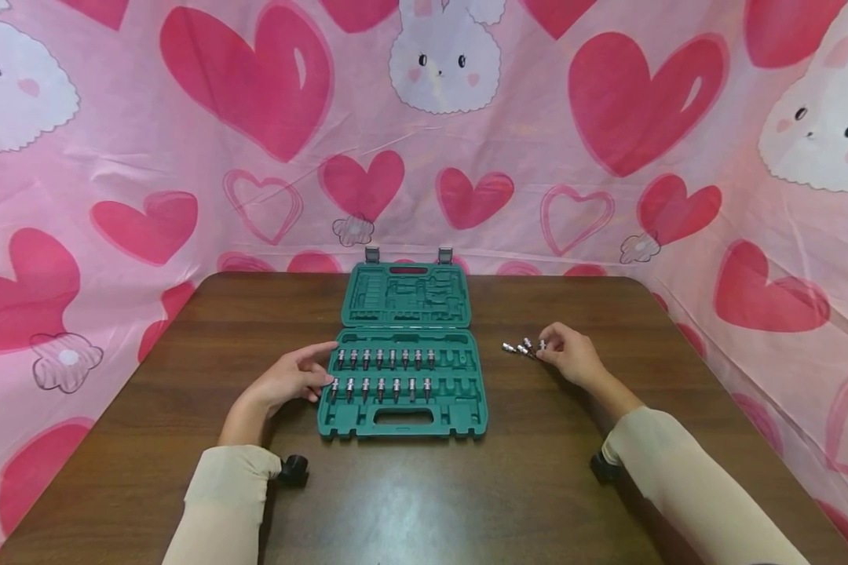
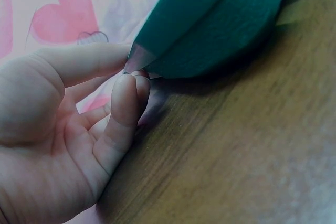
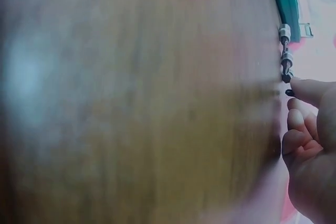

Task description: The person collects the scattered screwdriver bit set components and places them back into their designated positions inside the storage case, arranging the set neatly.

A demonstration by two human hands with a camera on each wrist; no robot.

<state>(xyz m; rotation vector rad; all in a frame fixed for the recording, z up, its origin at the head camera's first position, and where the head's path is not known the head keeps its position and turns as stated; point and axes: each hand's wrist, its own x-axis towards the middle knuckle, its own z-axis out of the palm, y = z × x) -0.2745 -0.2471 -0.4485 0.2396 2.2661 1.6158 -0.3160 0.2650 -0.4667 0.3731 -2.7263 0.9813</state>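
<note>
Pinching bit socket (image 1: 542, 344) with right hand (image 1: 571, 355), beside loose sockets (image 1: 521, 349) right of green case (image 1: 459, 413). Touching case's left edge with left hand (image 1: 290, 375), fingers loose. Best lifted clear of neighbours.

1. Part of the green case (image 2: 210, 24) is cut off by the top edge in the left wrist view
2. The left hand (image 2: 58, 129) is cut off by the left edge there
3. The table (image 3: 131, 103) is badly blurred in the right wrist view
4. The right hand (image 3: 317, 156) is cut off by the right edge there
5. Most of the pinched bit (image 3: 290, 93) is hidden by fingers there
6. In the head view, the tips of the lined-up bits (image 1: 381, 388) are too small to be told apart
</note>
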